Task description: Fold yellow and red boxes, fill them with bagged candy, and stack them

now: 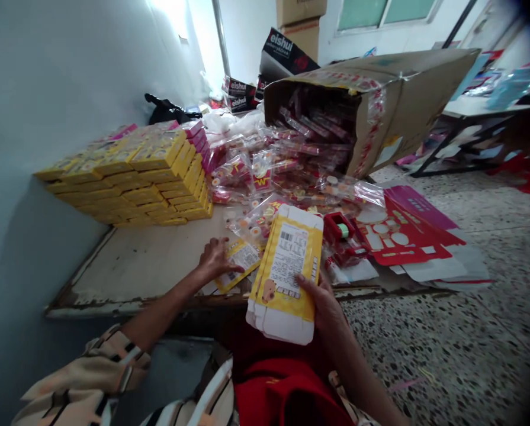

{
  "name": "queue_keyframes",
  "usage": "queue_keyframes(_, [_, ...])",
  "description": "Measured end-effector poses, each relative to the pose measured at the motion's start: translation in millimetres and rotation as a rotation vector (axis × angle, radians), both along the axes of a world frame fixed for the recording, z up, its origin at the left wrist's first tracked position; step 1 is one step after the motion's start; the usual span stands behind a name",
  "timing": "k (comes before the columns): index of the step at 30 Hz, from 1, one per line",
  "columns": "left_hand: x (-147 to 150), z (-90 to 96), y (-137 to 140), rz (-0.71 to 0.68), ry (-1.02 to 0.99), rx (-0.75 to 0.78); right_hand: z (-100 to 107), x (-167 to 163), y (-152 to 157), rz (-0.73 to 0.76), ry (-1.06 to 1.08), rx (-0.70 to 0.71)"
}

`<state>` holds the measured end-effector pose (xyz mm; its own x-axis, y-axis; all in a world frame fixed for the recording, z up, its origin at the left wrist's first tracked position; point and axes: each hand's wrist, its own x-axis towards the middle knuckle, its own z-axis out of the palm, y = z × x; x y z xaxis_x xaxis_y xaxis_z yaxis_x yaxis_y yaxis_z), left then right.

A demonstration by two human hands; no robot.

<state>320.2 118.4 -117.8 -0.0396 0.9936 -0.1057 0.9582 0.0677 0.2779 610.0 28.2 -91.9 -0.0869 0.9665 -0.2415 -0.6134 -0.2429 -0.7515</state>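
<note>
1. Head view, lower centre of the frame: the right hand (325, 300) grasps a small stack of flat yellow cartons (289, 266), its thumb on the printed face and white flaps showing at the lower end.
2. Just left of these, the left hand (215, 258) is spread, thumb and fingers apart, over another yellow carton (246, 260) lying at the front edge of the bench (135, 254); whether the fingertips press on it I cannot tell.
3. Right of the held stack, near the centre, sits a red holder (336, 226) with a pale green roll.
4. Further right lie red printed sheets (393, 234), overlapping white ones.
5. Beyond both hands, clear plastic packets (262, 174) spread in a heap across the middle.
6. At left, yellow boxes (158, 157) stand piled in rows, with pink ones behind.
7. Upper right of centre, a cardboard box (411, 112) lies on its side, its open end facing the heap, with packets inside.
8. Behind, at upper centre, are dark boxes (286, 53) marked "eishui".
</note>
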Motion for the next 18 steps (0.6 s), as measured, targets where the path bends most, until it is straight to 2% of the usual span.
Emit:
queue_keyframes(2, [9,-7.8,-19,-0.028,0.039,0.023,5,3,-1,-0.006,-0.055,0.016])
queue_keyframes(5, [14,-15.4,-36,-0.157,0.103,0.039,12,5,-4,0.017,-0.131,0.016])
queue_keyframes(9, [-3,-7.7,-28,-0.379,0.161,0.030,15,3,-9,0.024,-0.182,-0.017])
queue_keyframes(13, [-39,25.9,-5,-0.539,0.244,0.008,9,4,-8,0.015,-0.179,-0.064])
queue_keyframes(16, [-82,68.8,1,-0.558,0.313,0.086,4,12,-1,0.041,-0.205,-0.077])
queue_keyframes(18, [-118,100.1,-8,-0.521,0.360,0.168,4,18,5,0.082,-0.248,-0.069])
